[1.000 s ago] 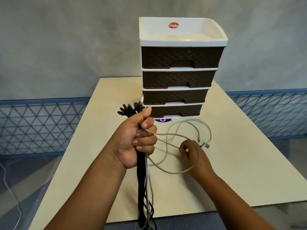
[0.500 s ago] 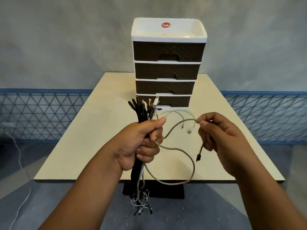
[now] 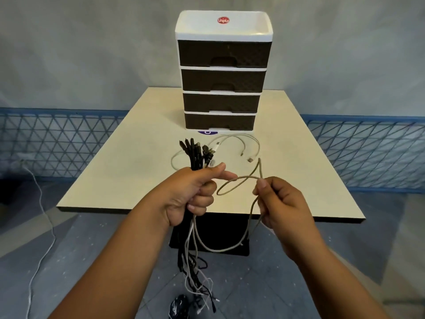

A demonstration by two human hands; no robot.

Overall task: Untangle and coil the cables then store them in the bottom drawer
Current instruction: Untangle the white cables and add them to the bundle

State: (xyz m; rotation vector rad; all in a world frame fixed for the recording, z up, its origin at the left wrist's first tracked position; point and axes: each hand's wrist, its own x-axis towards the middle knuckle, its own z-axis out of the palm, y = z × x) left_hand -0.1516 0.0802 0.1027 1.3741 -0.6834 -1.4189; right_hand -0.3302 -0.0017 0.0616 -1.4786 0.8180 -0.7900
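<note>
Gripping cable bundle (image 3: pixel 195 155), left hand (image 3: pixel 190 194); right hand (image 3: pixel 278 203) pinches grey cable (image 3: pixel 236 180).

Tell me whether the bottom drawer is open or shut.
Shut. The bottom drawer sits flush with the three drawers above it in the drawer unit, its front not pulled forward; no cables are inside yet.

Left hand (image 3: pixel 187 196) fisted around bundle of cables (image 3: pixel 195 155), mostly black; plugs fanned out above the grip, loose ends dangling toward the floor. Right hand (image 3: pixel 280 204) pinching a grey cable (image 3: pixel 234 183) between thumb and fingers, looped across to the left fist and sagging below desk edge. White cable (image 3: pixel 239 139) lying loose on cream desk (image 3: pixel 128 166), just before the drawer unit (image 3: pixel 223 72). Four dark drawers, all closed, bottom drawer (image 3: pixel 219 122) included. Thin white cord (image 3: pixel 39 226) trailing over floor at left.
</note>
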